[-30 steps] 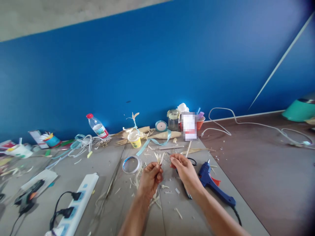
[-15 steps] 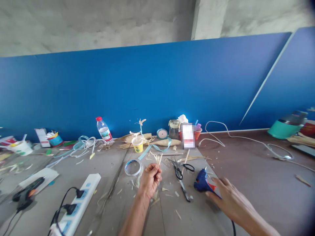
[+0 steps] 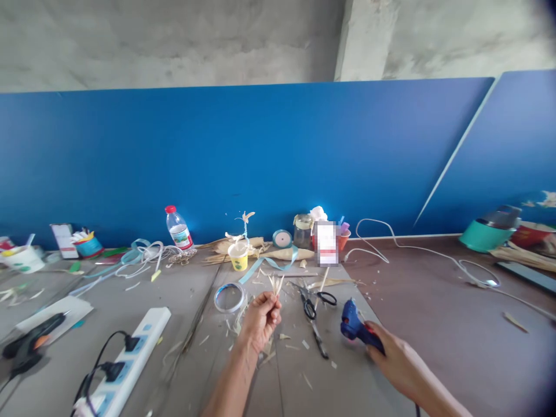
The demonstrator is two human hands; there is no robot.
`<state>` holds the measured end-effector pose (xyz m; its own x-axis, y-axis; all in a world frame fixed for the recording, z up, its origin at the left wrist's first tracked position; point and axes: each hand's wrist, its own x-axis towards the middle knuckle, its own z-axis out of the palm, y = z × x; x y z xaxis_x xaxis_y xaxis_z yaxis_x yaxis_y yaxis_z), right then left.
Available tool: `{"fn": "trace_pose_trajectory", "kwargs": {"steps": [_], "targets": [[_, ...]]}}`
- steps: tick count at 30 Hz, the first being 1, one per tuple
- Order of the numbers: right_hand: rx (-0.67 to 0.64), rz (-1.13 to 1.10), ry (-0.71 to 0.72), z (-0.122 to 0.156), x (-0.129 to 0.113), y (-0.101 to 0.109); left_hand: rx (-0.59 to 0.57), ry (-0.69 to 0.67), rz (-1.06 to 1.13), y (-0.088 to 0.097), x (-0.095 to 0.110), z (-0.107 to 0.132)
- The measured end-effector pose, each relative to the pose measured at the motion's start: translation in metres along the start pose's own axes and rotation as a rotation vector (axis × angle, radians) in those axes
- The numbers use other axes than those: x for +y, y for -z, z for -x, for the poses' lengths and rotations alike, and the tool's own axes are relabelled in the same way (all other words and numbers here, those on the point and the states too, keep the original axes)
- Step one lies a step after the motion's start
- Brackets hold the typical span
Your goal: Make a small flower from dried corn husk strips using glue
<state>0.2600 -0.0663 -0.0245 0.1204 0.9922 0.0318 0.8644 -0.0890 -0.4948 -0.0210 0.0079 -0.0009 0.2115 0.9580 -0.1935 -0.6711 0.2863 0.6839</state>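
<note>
Between the fingers of my left hand [image 3: 261, 318] is pinched a small bundle of pale dry strips [image 3: 276, 284], their tips fanned upward. My right hand [image 3: 388, 350] is wrapped round the handle of a blue hot glue gun [image 3: 357, 323], its nozzle pointing up and away from me. Black-handled scissors [image 3: 310, 309] lie on the table between my hands, with another pair of scissors [image 3: 326, 297] just beyond. To the left of my left hand rests a roll of clear tape [image 3: 229, 297].
A white power strip [image 3: 143, 347] and a black glue gun [image 3: 32, 341] lie on the left. Further back stand a yellow cup [image 3: 238, 258], a red-capped bottle [image 3: 178, 229] and a glass jar [image 3: 303, 233]. A white cable [image 3: 423, 250] runs across the right side.
My right hand has closed round the blue glue gun's handle, and the gun looks slightly raised. My left hand keeps its pinch on the strips. The whole view has shifted a little.
</note>
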Motion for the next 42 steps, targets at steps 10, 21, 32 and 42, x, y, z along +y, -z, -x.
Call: {"fn": "trace_pose_trajectory", "kwargs": {"steps": [10, 21, 32, 42], "targets": [[-0.179, -0.663, 0.108, -0.01, -0.089, 0.039, 0.026, 0.021, -0.014, 0.002, -0.001, -0.002], [-0.074, -0.574, 0.456, -0.031, -0.115, -0.02, 0.108, -0.031, -0.05, 0.005, 0.006, -0.004], [-0.067, -0.491, 0.646, -0.033, -0.113, -0.021, 0.177, -0.046, -0.163, 0.003, 0.002, -0.006], [-0.057, -0.379, 0.591, -0.031, -0.113, -0.029, 0.205, -0.096, -0.266, -0.001, 0.002, -0.003]]}}
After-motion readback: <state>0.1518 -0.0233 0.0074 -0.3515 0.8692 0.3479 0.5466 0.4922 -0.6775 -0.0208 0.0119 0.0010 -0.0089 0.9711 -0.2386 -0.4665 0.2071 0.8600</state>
